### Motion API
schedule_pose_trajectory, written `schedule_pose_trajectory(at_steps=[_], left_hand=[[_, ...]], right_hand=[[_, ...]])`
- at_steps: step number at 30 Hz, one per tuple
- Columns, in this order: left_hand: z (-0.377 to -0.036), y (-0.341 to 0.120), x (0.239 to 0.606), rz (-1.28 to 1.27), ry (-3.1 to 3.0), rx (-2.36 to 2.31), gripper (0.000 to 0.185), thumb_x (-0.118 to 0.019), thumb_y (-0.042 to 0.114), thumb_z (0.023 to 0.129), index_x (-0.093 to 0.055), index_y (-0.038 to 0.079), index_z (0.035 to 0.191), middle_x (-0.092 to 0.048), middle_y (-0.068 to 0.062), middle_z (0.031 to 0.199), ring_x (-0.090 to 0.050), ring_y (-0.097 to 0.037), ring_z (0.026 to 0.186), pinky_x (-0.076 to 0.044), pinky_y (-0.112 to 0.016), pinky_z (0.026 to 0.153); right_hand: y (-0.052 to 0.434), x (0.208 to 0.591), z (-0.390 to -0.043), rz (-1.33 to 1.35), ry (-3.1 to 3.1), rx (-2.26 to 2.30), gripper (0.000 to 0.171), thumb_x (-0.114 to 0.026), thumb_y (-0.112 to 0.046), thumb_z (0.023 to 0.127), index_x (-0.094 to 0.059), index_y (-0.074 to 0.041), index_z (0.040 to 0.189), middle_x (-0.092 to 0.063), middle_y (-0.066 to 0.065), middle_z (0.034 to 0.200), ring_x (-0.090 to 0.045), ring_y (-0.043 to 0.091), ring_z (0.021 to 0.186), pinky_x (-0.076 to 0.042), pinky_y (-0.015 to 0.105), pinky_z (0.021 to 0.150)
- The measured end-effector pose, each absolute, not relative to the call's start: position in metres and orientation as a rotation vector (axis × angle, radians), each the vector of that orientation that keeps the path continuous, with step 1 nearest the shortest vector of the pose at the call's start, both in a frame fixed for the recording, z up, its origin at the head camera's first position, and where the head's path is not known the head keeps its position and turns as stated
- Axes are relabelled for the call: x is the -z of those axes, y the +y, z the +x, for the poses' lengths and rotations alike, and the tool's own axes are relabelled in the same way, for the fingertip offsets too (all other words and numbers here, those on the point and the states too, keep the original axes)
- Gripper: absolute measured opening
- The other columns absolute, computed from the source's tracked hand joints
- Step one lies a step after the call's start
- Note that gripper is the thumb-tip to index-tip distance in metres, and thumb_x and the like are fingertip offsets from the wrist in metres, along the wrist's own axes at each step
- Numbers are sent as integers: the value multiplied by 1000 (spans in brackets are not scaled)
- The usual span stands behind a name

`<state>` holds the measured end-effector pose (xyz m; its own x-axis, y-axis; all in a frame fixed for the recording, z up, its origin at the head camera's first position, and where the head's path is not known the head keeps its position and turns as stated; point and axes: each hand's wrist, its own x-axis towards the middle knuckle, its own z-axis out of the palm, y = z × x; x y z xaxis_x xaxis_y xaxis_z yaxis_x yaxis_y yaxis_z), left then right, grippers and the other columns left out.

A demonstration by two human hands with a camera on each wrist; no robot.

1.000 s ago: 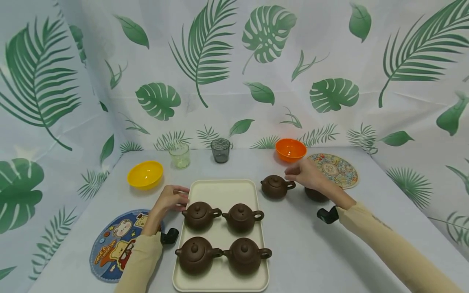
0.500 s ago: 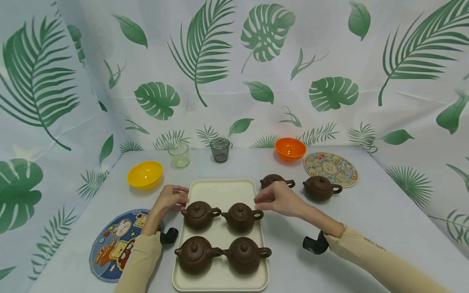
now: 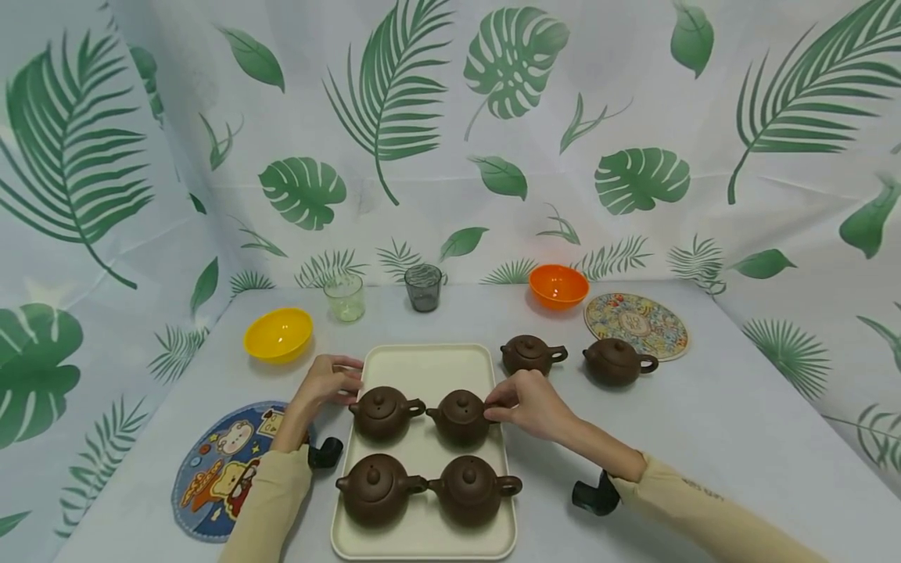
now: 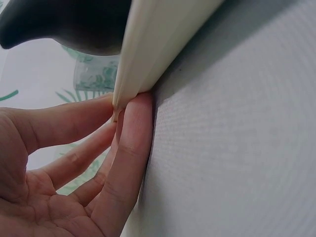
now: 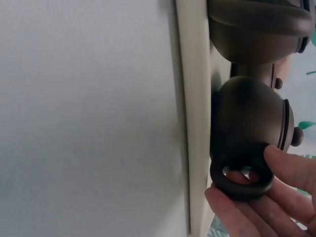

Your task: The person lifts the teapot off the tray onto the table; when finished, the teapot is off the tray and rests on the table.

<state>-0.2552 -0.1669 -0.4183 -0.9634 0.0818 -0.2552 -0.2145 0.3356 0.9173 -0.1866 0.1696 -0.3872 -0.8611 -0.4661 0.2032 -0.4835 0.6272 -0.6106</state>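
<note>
My left hand pinches the left rim of a cream tray; in the left wrist view its fingertips lie against the rim. Two rows of dark brown teapots stand on the tray, handles to the right. At the far right one of them, a teapot, has its handle gripped by my right hand. The right wrist view shows the thumb on top of that handle and the fingers beneath it. Beside it is the far left teapot; the near left teapot and near right teapot stand in front.
Beyond the tray on the right stand a teapot and another teapot. Behind them are an orange bowl and a patterned round mat. A yellow bowl, green glass, grey glass and blue mat lie leftward.
My right hand has come from beside the teapots off the tray, leftward and nearer, to the far right teapot's handle and taken hold of it. The left hand has stayed at the tray's rim.
</note>
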Motion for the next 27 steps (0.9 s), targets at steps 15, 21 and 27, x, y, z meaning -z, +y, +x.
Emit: schedule_pose_trajectory(at_steps=[15, 21, 27], left_hand=[[-256, -166, 421, -122, 2356, -1666, 40, -63, -5, 83, -58, -10, 122, -69, -18, 95, -64, -13, 66, -58, -26, 57], [-255, -165, 422, -122, 2353, -1664, 39, -64, -5, 82, -58, -10, 121, -70, -18, 94, -65, -15, 68, -58, -27, 57], [-255, -167, 420, -136, 2365, -1660, 39, -64, -5, 82, -58, -9, 121, -68, -19, 97, -64, -14, 66, -57, -27, 57]], right_hand=[[169, 393, -185, 737, -2798, -1160, 6, -78, -6, 77, -77, -3, 82, -73, 2, 75, -65, 5, 65, -50, 19, 55], [172, 392, -182, 702, -2817, -1164, 5, -76, -4, 78, -77, -3, 82, -73, 2, 75, -59, 2, 61, -46, 18, 50], [195, 378, -185, 755, -2815, -1192, 9, -75, -5, 80, -77, -2, 88, -74, 3, 79, -62, 4, 67, -50, 19, 55]])
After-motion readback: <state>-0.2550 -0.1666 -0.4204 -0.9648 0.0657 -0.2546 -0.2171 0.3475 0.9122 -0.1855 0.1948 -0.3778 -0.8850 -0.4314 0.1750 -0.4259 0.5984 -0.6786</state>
